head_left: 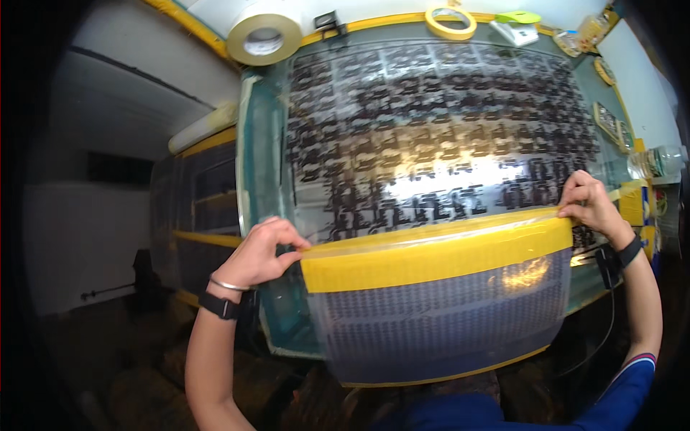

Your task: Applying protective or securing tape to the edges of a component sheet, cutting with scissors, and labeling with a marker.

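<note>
A flexible dark mesh-like sheet [438, 316] with a broad yellow band along its top hangs between my hands, over the near edge of the worktable. My left hand [264, 251] pinches its upper left corner between thumb and fingers. At the upper right corner, my right hand [591, 205] grips it the same way, slightly higher than the left. A shiny clear strip runs along the sheet's top edge. Beyond it, a transparent film [431, 108] with rows of black patterns lies flat on the table, its near part hidden by the sheet.
Along the back edge are a wide tape roll [241, 44], a black clip [328, 24], a yellow tape ring [451, 34] and a white-and-green item [516, 30]. A clear plastic bottle [663, 161] lies at right. Yellow-edged dark panels [169, 194] stand at left.
</note>
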Tool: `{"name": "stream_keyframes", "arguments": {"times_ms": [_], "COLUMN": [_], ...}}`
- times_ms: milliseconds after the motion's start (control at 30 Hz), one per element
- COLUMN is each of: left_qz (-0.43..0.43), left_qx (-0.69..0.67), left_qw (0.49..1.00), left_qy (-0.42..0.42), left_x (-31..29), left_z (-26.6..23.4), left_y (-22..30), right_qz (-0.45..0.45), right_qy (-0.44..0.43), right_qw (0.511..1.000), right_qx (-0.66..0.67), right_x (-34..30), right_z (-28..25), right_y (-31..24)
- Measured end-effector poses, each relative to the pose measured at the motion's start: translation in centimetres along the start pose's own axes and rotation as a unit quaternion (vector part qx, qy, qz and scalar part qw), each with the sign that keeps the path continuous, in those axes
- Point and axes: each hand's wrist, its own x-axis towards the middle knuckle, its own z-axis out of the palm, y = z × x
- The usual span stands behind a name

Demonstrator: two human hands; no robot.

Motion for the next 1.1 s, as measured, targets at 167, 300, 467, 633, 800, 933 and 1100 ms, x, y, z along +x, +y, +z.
{"name": "stream_keyframes", "arguments": {"times_ms": [167,300,467,633,800,933,1100], "left_qz": [-0.026,-0.008,0.057,0.081,0.111,0.103,0.09], "left_qx": [0.03,0.04,0.084,0.107,0.105,0.134,0.109], "left_qw": [0.999,0.998,0.99,0.983,0.979,0.974,0.976], "left_qy": [0.024,0.037,0.093,0.121,0.135,0.153,0.164], "left_x": [-1.1,-1.2,-2.0,-2.4,-0.9,-2.7,-1.8], "left_z": [0.1,0.4,1.1,1.8,2.4,2.0,2.4], "left_y": [0.3,0.3,0.4,0.5,0.9,0.7,1.4], "right_qz": [0.04,0.029,0.001,-0.024,-0.05,-0.105,-0.06], "right_qy": [0.018,0.033,0.044,0.05,0.019,-0.026,-0.047], "right_qw": [0.998,0.998,0.999,0.998,0.999,0.993,0.997], "right_qx": [0.051,0.044,0.03,0.012,-0.005,0.044,0.011], "right_x": [0.4,0.0,-0.2,-0.3,-1.3,1.1,0.8], "right_z": [1.4,1.7,1.9,1.8,-0.4,1.0,0.0], "right_y": [-0.6,-0.2,0.4,0.9,1.1,1.6,1.3]}}
